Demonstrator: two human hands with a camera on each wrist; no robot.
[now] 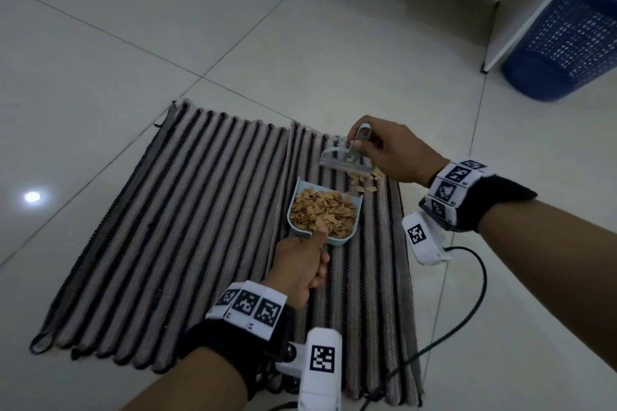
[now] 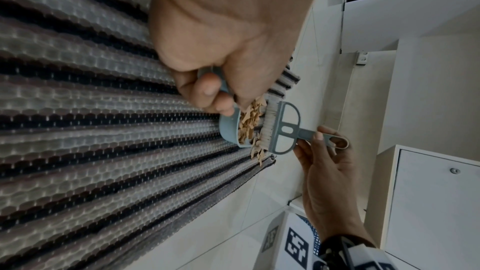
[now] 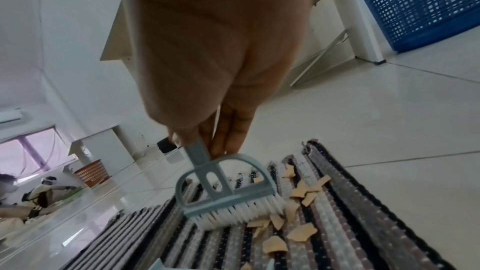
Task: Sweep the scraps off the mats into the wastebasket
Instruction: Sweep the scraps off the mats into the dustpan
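Two striped mats [image 1: 200, 217] lie side by side on the tiled floor. My left hand [image 1: 300, 264] grips the handle of a light blue dustpan [image 1: 347, 240] [image 2: 228, 128] that rests on the right mat, heaped with tan scraps [image 1: 322, 212]. My right hand [image 1: 387, 150] pinches the handle of a small blue-grey brush [image 1: 344, 160] [image 3: 228, 196] just beyond the pan's mouth, bristles down on the mat. Several loose scraps [image 1: 365, 178] [image 3: 301, 231] lie beside the bristles. The blue mesh wastebasket [image 1: 567, 33] [image 3: 420, 5] stands at the far right.
White furniture panels [image 1: 521, 10] stand next to the wastebasket. A black cable [image 1: 467, 304] trails over the floor at the mat's right edge. Glossy white tiles surround the mats. In the right wrist view a brown basket [image 3: 91, 174] and a person sit far off.
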